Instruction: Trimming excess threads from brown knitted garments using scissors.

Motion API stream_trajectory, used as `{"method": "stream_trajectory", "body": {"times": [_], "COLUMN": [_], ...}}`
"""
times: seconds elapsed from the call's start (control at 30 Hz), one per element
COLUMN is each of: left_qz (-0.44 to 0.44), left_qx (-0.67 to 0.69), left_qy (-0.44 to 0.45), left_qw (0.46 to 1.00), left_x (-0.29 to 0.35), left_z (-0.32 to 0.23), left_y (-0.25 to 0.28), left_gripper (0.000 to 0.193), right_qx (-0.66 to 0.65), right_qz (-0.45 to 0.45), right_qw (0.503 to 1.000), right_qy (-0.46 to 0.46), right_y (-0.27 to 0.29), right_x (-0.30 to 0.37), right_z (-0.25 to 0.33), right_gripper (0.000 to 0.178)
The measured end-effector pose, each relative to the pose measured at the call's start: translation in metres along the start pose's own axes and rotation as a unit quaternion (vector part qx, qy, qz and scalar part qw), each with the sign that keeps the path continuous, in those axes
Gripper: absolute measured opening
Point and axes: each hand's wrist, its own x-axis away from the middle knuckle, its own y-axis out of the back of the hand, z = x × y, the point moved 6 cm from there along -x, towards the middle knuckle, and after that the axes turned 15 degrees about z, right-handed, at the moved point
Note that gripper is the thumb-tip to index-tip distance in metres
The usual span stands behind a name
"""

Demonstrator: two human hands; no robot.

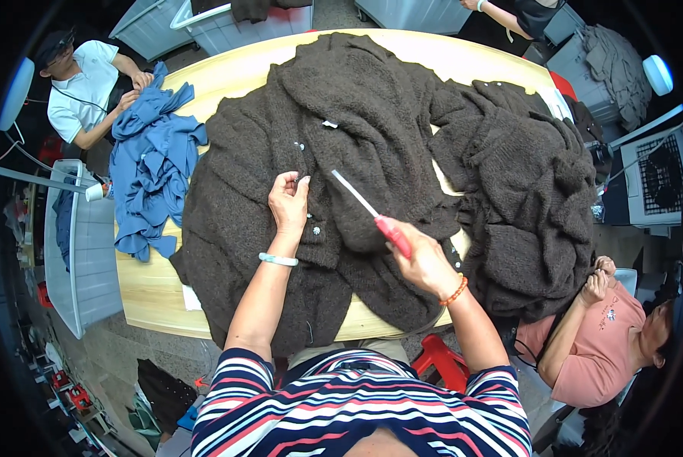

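Note:
A dark brown knitted cardigan (pixel 242 167) is spread in a heap on the table before me, with shiny buttons (pixel 316 230) along its front edge. My left hand (pixel 288 206), a pale bangle on its wrist, is closed in a pinch at that edge; a small shiny button shows at the fingertips. My right hand (pixel 429 266) is wrapped round the red handle of a tool with a narrow metal blade (pixel 354 192). The blade points up and left over the cardigan, its tip apart from my left fingers. A small white tag (pixel 329 123) shows on the knit.
More dark brown knitwear (pixel 524 198) is piled at the right, beside a person in pink (pixel 596 335). Across at the left, a person in white (pixel 86 84) handles blue cloth (pixel 155 152). Pale bins (pixel 90 251) stand around the yellow wooden table (pixel 151 301). A red stool (pixel 439 362) is near my legs.

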Motion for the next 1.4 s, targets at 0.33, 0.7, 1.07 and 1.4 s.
{"method": "stream_trajectory", "body": {"times": [0.33, 0.7, 1.07, 1.4], "left_qz": [0.012, 0.02, 0.047, 0.09], "left_qx": [-0.178, -0.073, -0.366, 0.047], "left_qy": [-0.149, -0.046, -0.057, -0.022], "left_qw": [0.973, 0.996, 0.928, 0.995], "left_x": [0.023, 0.021, -0.061, -0.047], "left_z": [-0.03, 0.0, -0.036, 0.003], "left_y": [0.003, 0.012, 0.027, 0.047], "left_gripper": [0.025, 0.029, 0.049, 0.019], "right_qx": [0.122, 0.137, 0.092, 0.15], "right_qz": [0.151, 0.173, 0.071, 0.095], "right_qw": [0.977, 0.974, 0.992, 0.984], "right_qy": [-0.086, -0.042, -0.048, -0.019], "right_y": [-0.019, -0.018, -0.004, -0.016], "right_x": [-0.015, -0.019, -0.03, -0.075], "right_z": [0.024, 0.024, 0.029, 0.042], "right_gripper": [0.037, 0.032, 0.032, 0.028]}}
